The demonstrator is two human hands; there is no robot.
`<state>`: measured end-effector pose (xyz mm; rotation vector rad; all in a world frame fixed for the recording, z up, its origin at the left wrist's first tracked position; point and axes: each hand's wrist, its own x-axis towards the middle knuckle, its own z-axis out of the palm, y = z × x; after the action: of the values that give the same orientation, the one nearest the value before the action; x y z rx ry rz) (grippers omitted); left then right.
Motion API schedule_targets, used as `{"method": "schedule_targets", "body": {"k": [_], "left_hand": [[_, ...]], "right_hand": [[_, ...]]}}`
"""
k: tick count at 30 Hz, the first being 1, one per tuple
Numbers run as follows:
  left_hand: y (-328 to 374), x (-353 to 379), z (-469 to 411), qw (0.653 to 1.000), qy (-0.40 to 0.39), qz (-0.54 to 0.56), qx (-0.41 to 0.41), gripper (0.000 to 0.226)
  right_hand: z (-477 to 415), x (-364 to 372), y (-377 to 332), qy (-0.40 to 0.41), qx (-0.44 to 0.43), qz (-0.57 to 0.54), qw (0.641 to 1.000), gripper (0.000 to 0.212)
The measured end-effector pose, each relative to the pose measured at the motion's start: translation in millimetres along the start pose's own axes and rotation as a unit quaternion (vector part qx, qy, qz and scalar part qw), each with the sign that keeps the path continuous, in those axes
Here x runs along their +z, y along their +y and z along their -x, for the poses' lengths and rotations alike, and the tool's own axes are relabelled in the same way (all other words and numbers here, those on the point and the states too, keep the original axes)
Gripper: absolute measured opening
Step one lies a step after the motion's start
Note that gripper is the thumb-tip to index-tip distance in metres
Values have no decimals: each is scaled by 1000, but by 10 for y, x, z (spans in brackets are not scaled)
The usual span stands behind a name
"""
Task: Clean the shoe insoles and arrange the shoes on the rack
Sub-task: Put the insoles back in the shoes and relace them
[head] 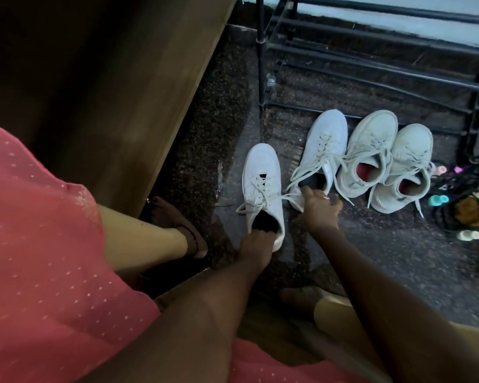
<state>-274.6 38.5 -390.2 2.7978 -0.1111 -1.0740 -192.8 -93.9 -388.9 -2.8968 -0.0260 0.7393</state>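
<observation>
Head view, left hand (256, 244): fingers are hooking into the heel opening of the nearer white lace-up sneaker (262, 183), which is sitting on the floor.
Right hand (322, 207): is pinching the heel rim of the farther white lace-up sneaker (325, 145), just short of the black metal rack (371, 48).
Technique: probably lifting straight up, watching the loose laces.

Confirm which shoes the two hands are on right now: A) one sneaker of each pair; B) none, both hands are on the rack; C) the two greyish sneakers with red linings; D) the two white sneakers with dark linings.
D: the left hand grips the heel of the left white sneaker, the right hand the heel of the right white sneaker; no hand touches the red-lined pair.
</observation>
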Motion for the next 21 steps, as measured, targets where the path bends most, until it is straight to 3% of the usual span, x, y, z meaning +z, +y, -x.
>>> {"method": "schedule_targets", "body": {"k": [4,7,11,16,21], "left_hand": [[-117,-12,-22,999,39,28,-13,31],[-182,-107,-47,996,74,40,-3,28],[-213,-263,-76,996,86,35,16,26],[-143,-392,-92,995,86,32,47,26],[-38,-433,-74,997,69,30,33,27]], "right_hand": [[-157,-35,-117,20,54,-11,998,34],[-178,-28,-98,11,58,32,998,28],[-67,-31,-11,39,26,53,997,29],[207,-77,-8,93,-1,-34,995,19],[436,-124,42,83,-34,-69,994,10]]}}
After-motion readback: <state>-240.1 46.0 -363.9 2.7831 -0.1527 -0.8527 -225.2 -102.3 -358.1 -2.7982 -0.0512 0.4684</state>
